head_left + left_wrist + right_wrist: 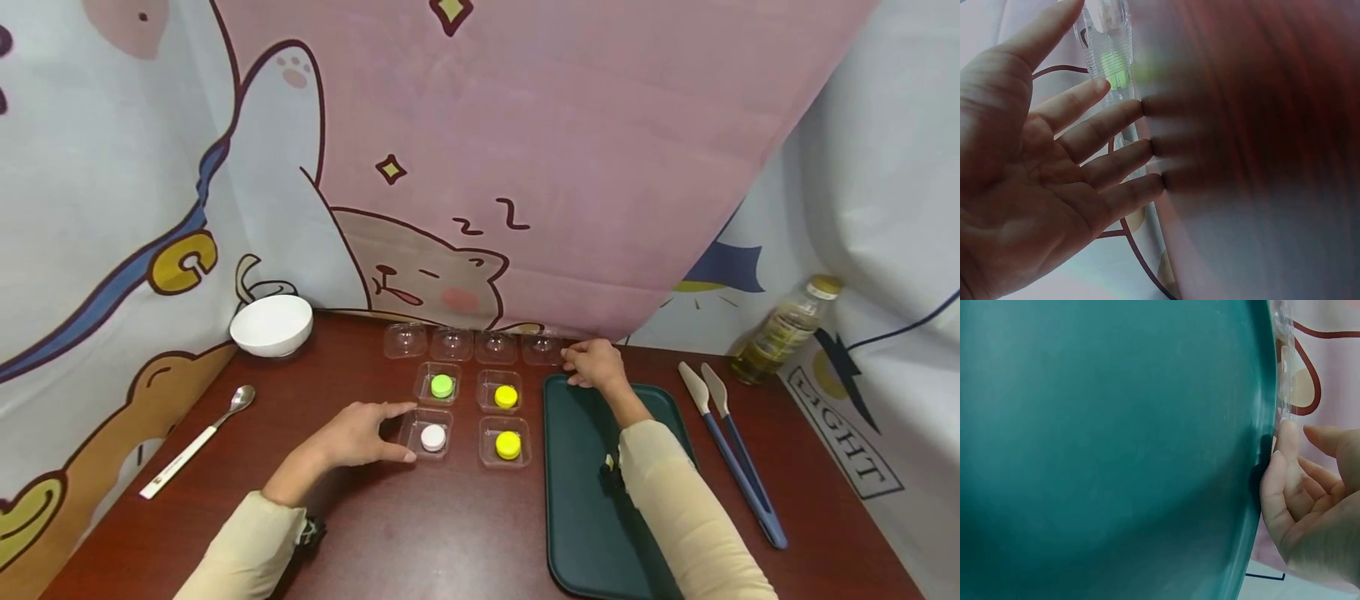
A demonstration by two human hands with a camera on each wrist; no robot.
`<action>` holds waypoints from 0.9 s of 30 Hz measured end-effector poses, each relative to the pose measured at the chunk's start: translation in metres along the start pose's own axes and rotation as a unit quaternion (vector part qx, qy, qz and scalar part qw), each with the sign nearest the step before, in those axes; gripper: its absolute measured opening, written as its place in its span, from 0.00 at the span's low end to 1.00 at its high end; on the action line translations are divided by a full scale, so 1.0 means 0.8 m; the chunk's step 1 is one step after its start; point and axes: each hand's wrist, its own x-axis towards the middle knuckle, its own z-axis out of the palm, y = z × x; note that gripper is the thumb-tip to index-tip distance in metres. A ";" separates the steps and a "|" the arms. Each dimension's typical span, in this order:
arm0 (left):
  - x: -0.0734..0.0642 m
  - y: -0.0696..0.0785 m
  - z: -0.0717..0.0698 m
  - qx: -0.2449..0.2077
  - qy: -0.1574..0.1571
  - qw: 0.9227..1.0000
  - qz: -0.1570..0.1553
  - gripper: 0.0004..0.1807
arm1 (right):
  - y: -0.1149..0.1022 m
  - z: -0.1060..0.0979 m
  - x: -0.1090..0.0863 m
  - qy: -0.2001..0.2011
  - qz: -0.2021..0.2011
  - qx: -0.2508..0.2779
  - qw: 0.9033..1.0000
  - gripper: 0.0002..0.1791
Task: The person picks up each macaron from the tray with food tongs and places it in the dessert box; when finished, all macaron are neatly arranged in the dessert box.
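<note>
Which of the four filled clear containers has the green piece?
The back-left container, behind the front-left one with the white piece. Its piece is green; both containers on the right hold yellow pieces.

On a dark brown wooden table (442, 517), four clear, square plastic containers (489, 455) stood two by two. The back left one held a round green piece (442, 385), the front left a round white piece (432, 437), and the right two round yellow pieces (507, 445). Behind them ran a row of four clear plastic lids (452, 344). A round white bowl (272, 325) stood far left, a white-handled metal spoon (183, 461) before it. Right of the containers lay a dark green rectangular tray (581, 500), then blue-handled tongs (736, 467), with a clear yellow-capped bottle (787, 330) behind and right. The left hand (360, 435) was beside the front left container, the right hand (597, 364) at the row's right end.
</note>
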 end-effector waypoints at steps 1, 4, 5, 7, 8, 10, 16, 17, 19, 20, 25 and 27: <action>0.000 0.000 0.000 -0.001 -0.001 1.000 -0.001 0.47 | 0.000 0.001 0.000 -0.002 -0.002 0.002 1.000 0.23; 0.000 0.000 0.001 -0.003 -0.002 1.000 -0.003 0.47 | 0.000 0.004 0.000 -0.003 -0.006 0.003 1.000 0.23; 0.000 -0.001 0.002 -0.003 -0.001 1.000 -0.003 0.47 | -0.001 0.005 0.001 -0.003 -0.007 0.004 1.000 0.23; 0.001 -0.001 0.002 -0.002 0.001 1.000 -0.003 0.46 | -0.001 0.006 0.001 -0.003 -0.008 0.006 1.000 0.22; 0.001 -0.001 0.003 -0.002 0.002 1.000 -0.003 0.46 | -0.001 0.007 0.002 -0.003 -0.008 0.007 1.000 0.22; 0.001 -0.001 0.003 -0.005 0.003 1.000 -0.006 0.46 | -0.001 0.007 0.004 -0.004 -0.008 0.010 1.000 0.21; 0.000 -0.001 0.003 -0.003 0.007 1.000 -0.002 0.46 | 0.002 0.007 0.008 -0.006 -0.002 0.003 1.000 0.19; 0.000 -0.001 0.003 -0.002 0.008 1.000 -0.001 0.46 | 0.002 0.007 0.008 -0.006 -0.002 -0.001 1.000 0.19; 0.000 0.000 0.002 -0.002 0.009 1.000 0.001 0.46 | 0.003 0.007 0.009 -0.003 0.003 -0.005 1.000 0.18; 0.000 0.000 0.002 -0.001 0.009 1.000 0.003 0.46 | 0.003 0.007 0.009 -0.003 0.004 -0.007 1.000 0.18; -0.001 0.000 0.001 0.000 0.003 1.000 0.001 0.47 | 0.004 0.007 0.009 -0.005 0.001 -0.008 1.000 0.18; 0.000 0.000 0.001 0.001 0.001 1.000 -0.003 0.47 | 0.005 0.006 0.009 -0.005 0.001 -0.007 1.000 0.18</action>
